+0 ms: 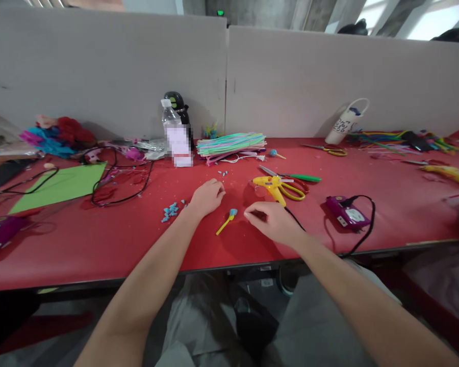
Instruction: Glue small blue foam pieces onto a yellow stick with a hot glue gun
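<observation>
I can't tell whether my left hand [207, 198] or right hand [273, 220] grips anything; a careless inward sweep could roll the yellow stick [224, 225] lying between them.

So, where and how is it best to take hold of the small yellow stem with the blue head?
Probably by the bare middle of the yellow stem, pinched from the near side: it lies on the red table, slim free end toward the person, while the wider blue head points away.
</observation>
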The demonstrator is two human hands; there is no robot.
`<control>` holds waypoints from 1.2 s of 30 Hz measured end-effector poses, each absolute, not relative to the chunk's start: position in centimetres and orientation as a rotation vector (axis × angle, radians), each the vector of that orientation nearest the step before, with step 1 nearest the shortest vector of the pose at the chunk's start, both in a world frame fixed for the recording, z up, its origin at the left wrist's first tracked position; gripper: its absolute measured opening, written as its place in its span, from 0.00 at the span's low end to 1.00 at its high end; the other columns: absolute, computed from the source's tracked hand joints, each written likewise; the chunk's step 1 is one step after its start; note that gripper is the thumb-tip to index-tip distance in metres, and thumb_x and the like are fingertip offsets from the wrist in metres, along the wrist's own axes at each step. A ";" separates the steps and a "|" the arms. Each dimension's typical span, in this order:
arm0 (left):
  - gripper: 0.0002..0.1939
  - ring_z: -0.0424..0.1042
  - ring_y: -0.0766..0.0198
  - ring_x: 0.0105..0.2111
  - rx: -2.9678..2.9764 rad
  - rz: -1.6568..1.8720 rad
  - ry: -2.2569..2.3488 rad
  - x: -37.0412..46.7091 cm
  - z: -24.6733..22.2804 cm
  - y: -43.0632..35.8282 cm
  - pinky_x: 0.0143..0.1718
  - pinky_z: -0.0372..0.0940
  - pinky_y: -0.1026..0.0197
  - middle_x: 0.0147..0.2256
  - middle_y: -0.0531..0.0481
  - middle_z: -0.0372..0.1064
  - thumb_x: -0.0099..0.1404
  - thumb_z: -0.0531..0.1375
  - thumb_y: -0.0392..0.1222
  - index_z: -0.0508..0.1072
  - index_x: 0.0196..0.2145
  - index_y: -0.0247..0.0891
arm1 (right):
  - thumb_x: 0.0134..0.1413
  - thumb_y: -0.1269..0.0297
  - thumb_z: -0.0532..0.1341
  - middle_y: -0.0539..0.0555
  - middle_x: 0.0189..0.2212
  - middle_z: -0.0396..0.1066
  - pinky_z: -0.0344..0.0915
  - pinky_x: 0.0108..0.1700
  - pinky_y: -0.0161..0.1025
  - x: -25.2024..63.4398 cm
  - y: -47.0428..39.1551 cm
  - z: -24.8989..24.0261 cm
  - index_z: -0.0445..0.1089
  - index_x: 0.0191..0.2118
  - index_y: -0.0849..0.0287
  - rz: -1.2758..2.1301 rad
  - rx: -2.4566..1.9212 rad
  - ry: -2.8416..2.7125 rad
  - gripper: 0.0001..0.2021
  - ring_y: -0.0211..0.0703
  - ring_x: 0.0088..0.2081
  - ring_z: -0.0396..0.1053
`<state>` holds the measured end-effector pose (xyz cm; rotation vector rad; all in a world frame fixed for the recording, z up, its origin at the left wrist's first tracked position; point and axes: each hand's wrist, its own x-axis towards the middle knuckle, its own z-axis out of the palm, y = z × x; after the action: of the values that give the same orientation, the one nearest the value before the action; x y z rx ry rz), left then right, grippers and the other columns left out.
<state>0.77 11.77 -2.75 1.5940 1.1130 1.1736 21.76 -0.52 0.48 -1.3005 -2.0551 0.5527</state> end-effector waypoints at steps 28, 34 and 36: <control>0.04 0.71 0.60 0.30 1.781 1.076 0.994 1.0 -0.7 10.5 0.31 0.61 0.63 0.29 0.48 0.75 0.54 0.66 0.32 0.78 0.28 0.40 | 0.58 0.71 0.62 0.54 0.38 0.75 0.68 0.46 0.42 21.5 4.6 -2.6 0.77 0.40 0.56 0.561 -1.304 -2.032 0.08 0.44 0.39 0.73; 0.07 0.66 0.61 0.26 1.953 1.009 1.027 1.1 -0.8 9.7 0.30 0.56 0.62 0.27 0.49 0.73 0.56 0.64 0.30 0.78 0.28 0.42 | 0.60 0.71 0.60 0.54 0.38 0.71 0.67 0.46 0.40 20.5 4.9 -3.8 0.77 0.38 0.56 0.529 -1.416 -2.116 0.07 0.45 0.41 0.71; 0.07 0.66 0.60 0.26 1.970 0.999 1.007 1.3 -0.8 9.4 0.30 0.56 0.61 0.26 0.49 0.73 0.56 0.64 0.31 0.78 0.28 0.42 | 0.60 0.70 0.59 0.55 0.37 0.71 0.66 0.44 0.40 20.1 4.8 -3.9 0.75 0.37 0.57 0.486 -1.478 -2.125 0.06 0.45 0.39 0.71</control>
<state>1.25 9.38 -0.83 1.9703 1.0074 0.9988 20.11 4.83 -3.93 -1.4781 -2.1252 0.4861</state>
